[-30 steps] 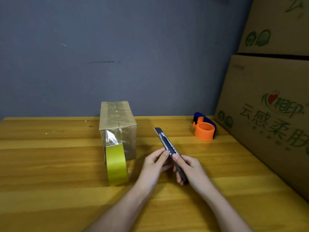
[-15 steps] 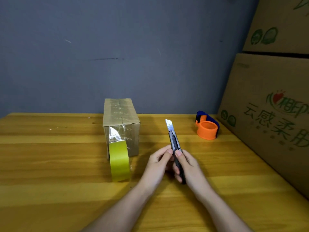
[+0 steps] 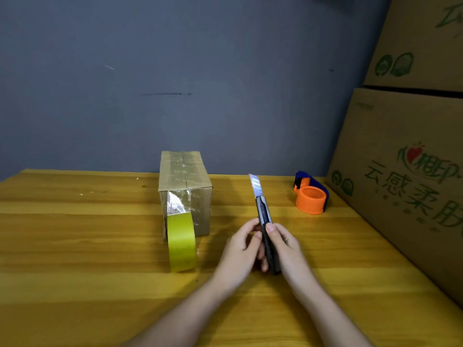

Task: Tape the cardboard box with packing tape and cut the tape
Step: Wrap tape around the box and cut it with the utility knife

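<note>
A small cardboard box [image 3: 184,175] stands on the wooden table [image 3: 75,246], with clear tape running over its top and down its near face. A roll of yellow-green packing tape [image 3: 181,241] stands on edge against that face, joined to the box by a strip of clear tape [image 3: 175,202]. Right of the roll, both hands hold a dark utility knife [image 3: 265,221] with its blade [image 3: 255,185] slid out and pointing away from me. My right hand [image 3: 288,249] wraps the handle with the thumb on top. My left hand [image 3: 241,251] pinches the handle from the left.
An orange and blue tape dispenser [image 3: 310,194] sits at the back right of the table. Large printed cardboard cartons [image 3: 406,171] are stacked along the right edge. A grey wall [image 3: 175,83] stands behind the table.
The knife has swung from leaning left to nearly straight away from me, and more blade shows. The view has shifted slightly. The box and tape roll have not moved.
</note>
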Demonstrator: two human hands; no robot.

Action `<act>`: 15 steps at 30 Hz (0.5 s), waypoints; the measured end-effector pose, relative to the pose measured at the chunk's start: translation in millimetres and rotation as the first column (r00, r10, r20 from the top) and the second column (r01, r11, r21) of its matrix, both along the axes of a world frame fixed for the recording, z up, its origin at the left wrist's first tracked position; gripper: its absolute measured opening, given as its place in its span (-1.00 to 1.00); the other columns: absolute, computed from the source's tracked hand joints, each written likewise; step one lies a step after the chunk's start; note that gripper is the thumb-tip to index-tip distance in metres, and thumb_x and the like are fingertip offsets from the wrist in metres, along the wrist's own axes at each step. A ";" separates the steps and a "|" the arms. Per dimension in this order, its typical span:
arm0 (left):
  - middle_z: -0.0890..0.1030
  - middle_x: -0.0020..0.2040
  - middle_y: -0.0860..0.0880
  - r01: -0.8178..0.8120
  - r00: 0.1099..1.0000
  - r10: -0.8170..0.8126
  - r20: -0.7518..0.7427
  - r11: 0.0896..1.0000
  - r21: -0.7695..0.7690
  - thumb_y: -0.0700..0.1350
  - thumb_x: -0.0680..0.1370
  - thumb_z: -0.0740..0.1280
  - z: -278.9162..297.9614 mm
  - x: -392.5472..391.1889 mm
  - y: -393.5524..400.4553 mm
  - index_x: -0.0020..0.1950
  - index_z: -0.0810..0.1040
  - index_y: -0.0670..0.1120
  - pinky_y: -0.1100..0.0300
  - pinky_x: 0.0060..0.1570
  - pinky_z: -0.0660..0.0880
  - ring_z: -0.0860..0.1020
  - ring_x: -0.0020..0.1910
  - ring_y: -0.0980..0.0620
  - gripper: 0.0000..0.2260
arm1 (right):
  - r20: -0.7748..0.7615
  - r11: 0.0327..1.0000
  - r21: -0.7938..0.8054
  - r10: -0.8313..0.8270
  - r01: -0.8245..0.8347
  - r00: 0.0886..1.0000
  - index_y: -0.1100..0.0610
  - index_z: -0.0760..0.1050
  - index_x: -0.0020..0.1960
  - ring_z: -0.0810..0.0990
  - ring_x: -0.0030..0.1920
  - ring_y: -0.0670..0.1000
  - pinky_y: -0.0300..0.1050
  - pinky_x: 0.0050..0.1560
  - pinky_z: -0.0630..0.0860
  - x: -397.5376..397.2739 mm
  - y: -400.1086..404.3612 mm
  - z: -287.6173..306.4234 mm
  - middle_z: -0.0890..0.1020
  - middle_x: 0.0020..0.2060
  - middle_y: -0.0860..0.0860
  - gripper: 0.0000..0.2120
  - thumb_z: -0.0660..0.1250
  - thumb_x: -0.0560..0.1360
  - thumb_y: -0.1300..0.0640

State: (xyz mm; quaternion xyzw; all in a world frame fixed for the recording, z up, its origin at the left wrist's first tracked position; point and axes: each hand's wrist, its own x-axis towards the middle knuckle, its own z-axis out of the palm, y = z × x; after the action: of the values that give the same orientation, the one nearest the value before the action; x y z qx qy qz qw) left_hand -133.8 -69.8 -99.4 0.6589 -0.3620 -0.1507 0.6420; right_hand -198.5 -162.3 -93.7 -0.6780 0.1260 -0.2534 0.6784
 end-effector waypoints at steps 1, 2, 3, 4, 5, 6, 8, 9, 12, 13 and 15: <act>0.46 -0.49 0.07 -0.016 1.000 0.016 0.023 1.000 0.019 -0.11 0.54 0.16 5.5 -1.7 2.4 0.22 0.47 0.04 0.00 -0.29 0.50 0.45 -0.50 -0.01 -0.72 | 0.023 1.000 -0.010 0.003 -0.003 1.000 0.14 0.51 -0.06 0.40 -0.65 0.00 -0.29 -0.62 0.33 -1.4 0.6 1.2 0.48 -0.57 0.04 -0.81 0.13 0.60 0.14; 0.48 -0.44 0.08 -0.031 0.999 0.029 0.043 0.999 0.038 -0.11 0.51 0.15 12.9 -3.0 5.8 0.24 0.46 0.07 -0.04 -0.22 0.54 0.47 -0.47 0.00 -0.68 | 0.046 1.000 -0.021 0.006 -0.005 0.999 0.13 0.51 -0.04 0.42 -0.64 0.01 -0.28 -0.61 0.36 -2.5 1.7 3.4 0.49 -0.55 0.04 -0.82 0.13 0.60 0.15; 0.51 -0.33 0.08 -0.040 0.997 0.036 0.070 0.997 0.062 -0.11 0.49 0.16 20.7 -4.1 9.6 0.25 0.45 0.10 -0.05 -0.14 0.56 0.51 -0.42 0.01 -0.66 | 0.067 0.999 -0.038 0.007 -0.004 0.998 0.13 0.51 -0.02 0.43 -0.62 0.01 -0.26 -0.60 0.38 -3.8 3.0 5.8 0.50 -0.54 0.04 -0.83 0.14 0.60 0.17; 0.53 -0.18 0.07 -0.041 0.994 0.032 0.105 0.995 0.087 -0.11 0.50 0.18 30.7 -7.1 15.5 0.27 0.43 0.11 0.01 -0.06 0.57 0.57 -0.32 0.03 -0.65 | 0.083 0.998 -0.059 0.008 -0.003 0.997 0.15 0.50 0.01 0.45 -0.61 0.01 -0.24 -0.58 0.41 -4.7 5.2 8.7 0.51 -0.52 0.04 -0.84 0.15 0.59 0.18; 0.51 -0.01 0.06 -0.044 0.989 0.027 0.144 0.993 0.113 -0.12 0.52 0.20 38.1 -8.3 22.3 0.30 0.40 0.11 0.12 0.00 0.57 0.61 -0.18 0.08 -0.65 | 0.094 0.997 -0.076 0.010 -0.003 0.996 0.17 0.49 0.04 0.47 -0.59 0.01 -0.21 -0.56 0.44 -5.0 7.5 11.2 0.52 -0.50 0.03 -0.85 0.15 0.59 0.20; 0.47 0.11 0.08 -0.046 0.985 0.022 0.174 0.990 0.133 -0.13 0.54 0.22 45.5 -9.8 29.8 0.34 0.37 0.09 0.24 0.05 0.53 0.60 -0.03 0.14 -0.63 | 0.101 0.996 -0.085 0.014 -0.005 0.995 0.19 0.48 0.05 0.49 -0.57 0.00 -0.19 -0.54 0.46 -4.8 9.5 13.5 0.54 -0.48 0.03 -0.85 0.16 0.58 0.21; 0.46 0.21 0.13 -0.031 0.981 0.003 0.194 0.989 0.143 -0.12 0.55 0.25 58.7 -10.9 50.5 0.36 0.37 0.07 0.34 0.13 0.46 0.54 0.10 0.23 -0.62 | 0.094 0.996 -0.090 0.024 -0.016 0.995 0.20 0.45 0.05 0.51 -0.54 0.00 -0.17 -0.51 0.46 -1.5 15.0 18.0 0.56 -0.48 0.03 -0.87 0.15 0.59 0.21; 0.49 0.22 0.12 -0.014 0.982 -0.009 0.189 0.993 0.121 -0.13 0.55 0.26 64.7 -10.7 62.5 0.33 0.39 0.07 0.30 0.17 0.46 0.55 0.11 0.22 -0.65 | 0.084 0.995 -0.092 0.031 -0.023 0.996 0.21 0.44 0.03 0.52 -0.54 0.01 -0.17 -0.50 0.46 0.9 18.0 19.8 0.56 -0.46 0.03 -0.88 0.15 0.59 0.21; 0.61 0.12 0.01 -0.032 0.994 0.033 0.107 0.999 -0.013 -0.20 0.57 0.24 78.6 -2.0 99.7 0.21 0.49 0.02 0.18 0.13 0.52 0.61 0.06 0.08 -0.75 | 0.050 0.986 -0.149 0.084 -0.076 0.995 0.19 0.40 -0.04 0.51 -0.54 0.04 -0.19 -0.48 0.45 8.6 26.1 27.5 0.56 -0.38 0.09 -0.89 0.13 0.60 0.19; 0.64 0.06 -0.03 -0.064 0.995 0.068 0.067 0.996 -0.067 -0.22 0.57 0.22 81.1 3.5 111.0 0.17 0.50 0.01 0.20 0.07 0.55 0.62 0.01 0.06 -0.77 | 0.027 0.978 -0.188 0.100 -0.093 0.995 0.17 0.40 -0.04 0.51 -0.52 0.05 -0.19 -0.46 0.45 10.8 28.1 30.9 0.57 -0.36 0.09 -0.89 0.14 0.60 0.17; 0.65 -0.03 -0.06 -0.164 0.986 0.164 -0.012 0.977 -0.134 -0.24 0.58 0.19 81.1 16.8 131.3 0.15 0.49 -0.02 0.28 -0.08 0.56 0.64 -0.09 0.06 -0.79 | -0.026 0.960 -0.251 0.123 -0.126 0.992 0.13 0.41 -0.04 0.54 -0.48 0.05 -0.17 -0.40 0.47 15.1 32.5 39.3 0.59 -0.34 0.05 -0.89 0.15 0.60 0.13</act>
State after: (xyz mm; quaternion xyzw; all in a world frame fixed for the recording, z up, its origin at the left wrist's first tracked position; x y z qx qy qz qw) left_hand -117.0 61.5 -18.3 0.6418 -0.3156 -0.0728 0.6951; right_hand -183.4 -129.8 -54.5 -0.7665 0.0533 -0.2209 0.6008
